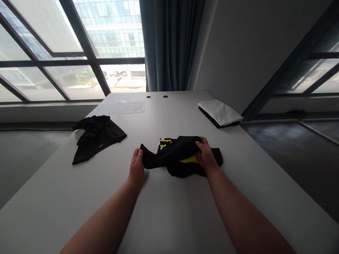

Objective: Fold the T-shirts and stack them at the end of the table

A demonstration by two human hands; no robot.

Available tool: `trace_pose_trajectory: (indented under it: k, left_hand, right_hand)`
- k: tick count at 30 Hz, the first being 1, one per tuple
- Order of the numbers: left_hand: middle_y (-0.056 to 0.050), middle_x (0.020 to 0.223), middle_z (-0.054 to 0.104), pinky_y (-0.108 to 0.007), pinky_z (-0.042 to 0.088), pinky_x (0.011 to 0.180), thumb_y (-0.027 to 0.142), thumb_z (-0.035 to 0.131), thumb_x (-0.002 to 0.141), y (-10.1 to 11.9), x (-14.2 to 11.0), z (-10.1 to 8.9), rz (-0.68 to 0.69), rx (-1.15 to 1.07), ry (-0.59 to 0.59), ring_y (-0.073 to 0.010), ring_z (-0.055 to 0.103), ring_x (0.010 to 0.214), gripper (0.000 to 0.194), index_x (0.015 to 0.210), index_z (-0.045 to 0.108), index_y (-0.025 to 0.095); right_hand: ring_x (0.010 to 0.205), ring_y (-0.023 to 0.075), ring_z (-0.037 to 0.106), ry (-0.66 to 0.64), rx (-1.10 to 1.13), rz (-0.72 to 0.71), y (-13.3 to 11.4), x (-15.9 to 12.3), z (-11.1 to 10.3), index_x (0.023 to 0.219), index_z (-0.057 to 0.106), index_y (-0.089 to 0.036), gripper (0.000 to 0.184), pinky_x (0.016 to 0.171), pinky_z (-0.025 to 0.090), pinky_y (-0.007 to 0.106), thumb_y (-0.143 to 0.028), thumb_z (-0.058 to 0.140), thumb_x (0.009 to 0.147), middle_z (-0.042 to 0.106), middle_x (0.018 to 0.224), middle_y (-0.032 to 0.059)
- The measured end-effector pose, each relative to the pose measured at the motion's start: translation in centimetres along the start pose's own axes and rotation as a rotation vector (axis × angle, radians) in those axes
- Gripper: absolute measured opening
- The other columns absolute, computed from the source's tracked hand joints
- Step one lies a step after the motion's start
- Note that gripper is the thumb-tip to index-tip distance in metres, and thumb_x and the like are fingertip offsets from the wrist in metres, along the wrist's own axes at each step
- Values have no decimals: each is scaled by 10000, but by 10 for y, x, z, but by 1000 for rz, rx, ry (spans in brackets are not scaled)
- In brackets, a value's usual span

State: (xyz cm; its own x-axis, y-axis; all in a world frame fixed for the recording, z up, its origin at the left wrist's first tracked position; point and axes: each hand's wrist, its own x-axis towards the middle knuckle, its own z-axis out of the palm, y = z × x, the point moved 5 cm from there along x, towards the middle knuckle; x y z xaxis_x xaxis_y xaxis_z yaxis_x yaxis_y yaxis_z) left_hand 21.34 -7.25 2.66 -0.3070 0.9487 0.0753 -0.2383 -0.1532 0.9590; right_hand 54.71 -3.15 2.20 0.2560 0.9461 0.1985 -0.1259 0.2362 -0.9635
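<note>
Black garment [180,158] with yellow trim: mid-desk [169,218], bunched and part folded, one thick roll of fabric along the top, narrow end out to the left. Yellow stripes [165,141] showing just behind the roll, yellow patch [188,159] just below it.

Left hand [136,167]: at the narrow end of the garment, fingers up against the fabric, touching. Grip closed around that end or only resting there: cannot tell.

Right hand [206,154]: on the right side of the garment, fingers curled over the roll. Grip clamped on the fold. Both forearms bare, reaching in from the near side, hands apart, garment between them.

Left of the garment, well apart: second black cloth [96,137], crumpled, flat on the desk, near the desk's left edge.

Right of the garment and farther out: folded white cloth [219,112] on top of a dark cloth [212,122], near the desk's right edge.

Beyond the garment, far end of the desk: printed papers [128,107], overlapping, text too small to read; two round cable holes [148,96] beside them.

Past the desk: dark-framed window [53,60], blue-grey curtain [169,38].
</note>
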Motion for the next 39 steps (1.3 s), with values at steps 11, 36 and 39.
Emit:
trace_pose_trajectory:
  k: [11,36,39]
  left_hand:
    - [-154,1416,622,-465,492,1074,467,748,844,-3,-21,31,183,630,-538,-302,618,1281,807,1538,403,243]
    - [4,801,724,-293,495,736,450,577,938,13,-23,35,163,710,-382,-194,655,772,249,884,671,226]
    - [-6,852,739,-297,502,775,461,562,949,16,-26,35,163,684,-436,-204,670,824,268,932,687,225]
  right_hand:
    - [1228,310,611,-349,-757,-181,1,-11,34,1445,582,-287,593,1114,449,525,-317,666,858,677,1318,91]
    - [1349,324,512,-341,-967,-369,15,-13,39,1238,740,-248,546,1218,347,566,-100,494,774,634,1376,86]
    - [1247,355,533,-149,-1130,-397,9,-14,32,1097,773,-245,382,1131,422,556,-146,574,786,623,1318,123]
